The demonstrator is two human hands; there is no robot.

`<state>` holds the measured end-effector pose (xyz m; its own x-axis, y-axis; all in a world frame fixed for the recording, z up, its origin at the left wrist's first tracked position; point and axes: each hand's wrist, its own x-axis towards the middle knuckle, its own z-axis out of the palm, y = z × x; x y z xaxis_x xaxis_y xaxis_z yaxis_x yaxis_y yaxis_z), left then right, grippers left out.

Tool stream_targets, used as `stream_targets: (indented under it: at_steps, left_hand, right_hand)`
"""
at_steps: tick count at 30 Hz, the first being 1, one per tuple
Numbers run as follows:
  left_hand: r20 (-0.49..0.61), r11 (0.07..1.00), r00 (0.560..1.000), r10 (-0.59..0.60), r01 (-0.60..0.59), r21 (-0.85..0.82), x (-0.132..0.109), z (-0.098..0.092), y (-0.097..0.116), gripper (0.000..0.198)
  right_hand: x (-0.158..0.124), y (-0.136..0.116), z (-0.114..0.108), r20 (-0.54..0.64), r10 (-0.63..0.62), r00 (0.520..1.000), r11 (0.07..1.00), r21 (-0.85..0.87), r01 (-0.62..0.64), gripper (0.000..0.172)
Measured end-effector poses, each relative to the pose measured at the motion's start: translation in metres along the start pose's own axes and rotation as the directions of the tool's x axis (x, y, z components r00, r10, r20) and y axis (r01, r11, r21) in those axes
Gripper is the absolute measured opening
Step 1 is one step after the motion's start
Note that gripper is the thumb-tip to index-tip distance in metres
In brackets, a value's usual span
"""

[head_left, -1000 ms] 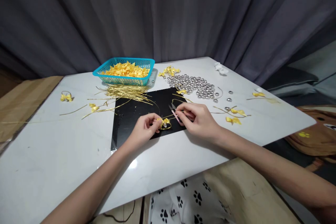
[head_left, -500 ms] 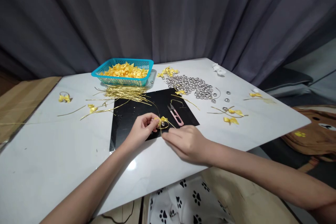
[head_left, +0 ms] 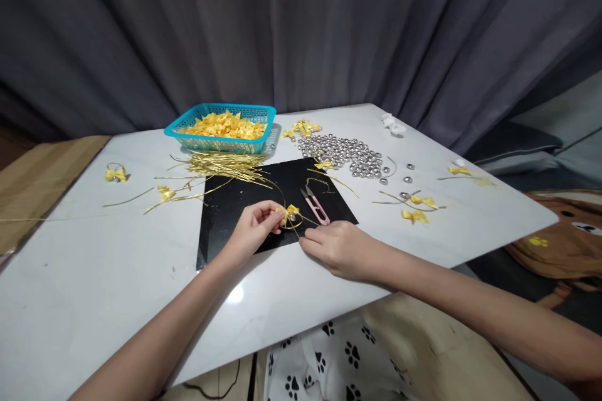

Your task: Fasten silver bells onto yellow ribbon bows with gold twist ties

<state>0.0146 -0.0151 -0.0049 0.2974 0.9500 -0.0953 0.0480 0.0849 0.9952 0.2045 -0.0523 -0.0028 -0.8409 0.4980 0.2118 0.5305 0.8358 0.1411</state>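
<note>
Over the black mat [head_left: 226, 235], my left hand [head_left: 258, 222] pinches a yellow ribbon bow [head_left: 292, 209] at its left side. A small silver bead shows on the bow, and a gold cord [head_left: 296, 226] loops below it. My right hand [head_left: 341, 247] is closed at the mat's front edge, its fingertips on a loose end of that cord. Just behind the right hand lie pink thread snips [head_left: 316, 207], blades pointing away.
A blue basket [head_left: 275, 114] of yellow bows stands at the back, with a bundle of gold cords [head_left: 226, 165] before it. Silver beads [head_left: 348, 155] lie in a heap right of centre. Bows with cords [head_left: 416, 216] lie at the right, others [head_left: 115, 174] at the left.
My right hand has moved slightly right and away from me, drawing the cord end to the right. My left hand still pinches the bow in nearly the same place.
</note>
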Motion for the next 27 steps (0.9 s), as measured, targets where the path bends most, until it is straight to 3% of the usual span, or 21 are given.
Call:
stream_targets:
  at_steps: [11, 22, 27]
  left_hand:
    - [-0.007, 1.0, 1.0, 0.019, -0.019, 0.014, -0.001, 0.0, 0.0, 0.025]
    - [0.01, 0.994, 0.997, 0.078, -0.078, 0.075, -0.004, 0.003, -0.003, 0.023]
    - [-0.002, 0.989, 0.997, 0.08, -0.079, 0.121, -0.005, 0.004, -0.006, 0.022]
  right_hand:
    - [-0.006, 0.001, -0.003, 0.1, 0.008, 0.995, 0.999, 0.032, -0.011, 0.016]
    - [-0.01, -0.005, -0.008, 0.097, -0.062, 0.993, 0.998, -0.027, 0.064, 0.015]
    - [-0.01, -0.008, -0.008, 0.041, -0.101, 0.994, 0.993, -0.055, 0.104, 0.016]
